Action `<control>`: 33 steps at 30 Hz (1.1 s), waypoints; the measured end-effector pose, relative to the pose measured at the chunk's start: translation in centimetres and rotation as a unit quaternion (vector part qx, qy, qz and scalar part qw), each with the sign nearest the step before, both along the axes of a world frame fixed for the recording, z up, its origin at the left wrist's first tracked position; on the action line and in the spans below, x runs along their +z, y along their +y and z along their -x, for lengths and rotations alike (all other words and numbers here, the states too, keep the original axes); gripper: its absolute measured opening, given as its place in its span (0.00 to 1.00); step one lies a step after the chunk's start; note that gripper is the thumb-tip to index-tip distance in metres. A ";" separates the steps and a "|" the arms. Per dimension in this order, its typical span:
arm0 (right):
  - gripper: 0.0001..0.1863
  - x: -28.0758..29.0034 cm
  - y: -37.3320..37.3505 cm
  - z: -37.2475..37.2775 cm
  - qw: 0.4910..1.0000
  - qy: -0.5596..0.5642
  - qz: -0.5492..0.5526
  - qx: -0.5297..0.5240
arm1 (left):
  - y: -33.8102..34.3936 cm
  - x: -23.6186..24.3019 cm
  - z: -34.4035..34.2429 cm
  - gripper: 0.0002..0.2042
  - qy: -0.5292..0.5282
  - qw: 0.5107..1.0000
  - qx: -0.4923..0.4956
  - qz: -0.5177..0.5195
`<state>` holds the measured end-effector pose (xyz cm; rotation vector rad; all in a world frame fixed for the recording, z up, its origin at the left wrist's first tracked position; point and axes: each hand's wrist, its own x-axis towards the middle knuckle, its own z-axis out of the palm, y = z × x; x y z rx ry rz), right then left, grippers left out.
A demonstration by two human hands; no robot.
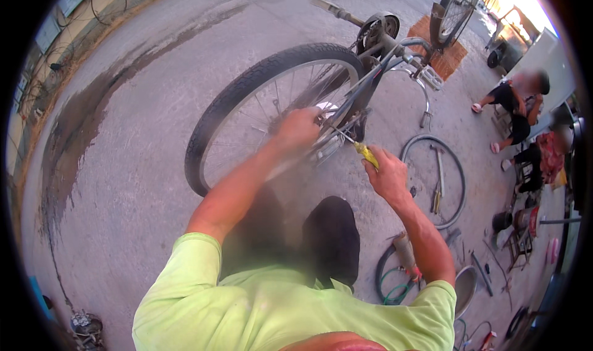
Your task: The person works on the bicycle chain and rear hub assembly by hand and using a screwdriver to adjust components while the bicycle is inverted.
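Note:
A bicycle stands upside down in front of me, its rear wheel [247,76] on the left and its crank [378,33] farther away. My left hand [296,130] is at the wheel's hub area, fingers curled closed beside the frame; what they grip is hidden. A screwdriver [368,156] with a yellow handle is held in my right hand [389,173]. Its thin metal shaft slants up and left toward the hub, with the tip close to my left fingers. Whether the tip touches a part cannot be made out.
On the ground at right lie a grey tyre or tube ring [464,178], a long metal tool [440,172] inside it, a hand pump [404,252] and a metal basin [466,283]. Two people [519,107] sit low at far right. The front wheel [454,17] stands before an orange-brown mat.

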<state>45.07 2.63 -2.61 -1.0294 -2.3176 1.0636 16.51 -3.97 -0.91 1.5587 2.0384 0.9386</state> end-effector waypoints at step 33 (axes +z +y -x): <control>0.22 0.1 1.1 -0.1 0.928 0.035 0.370 -0.037 | 1.0 -1.3 -2.3 0.16 0.059 0.993 0.086 -0.058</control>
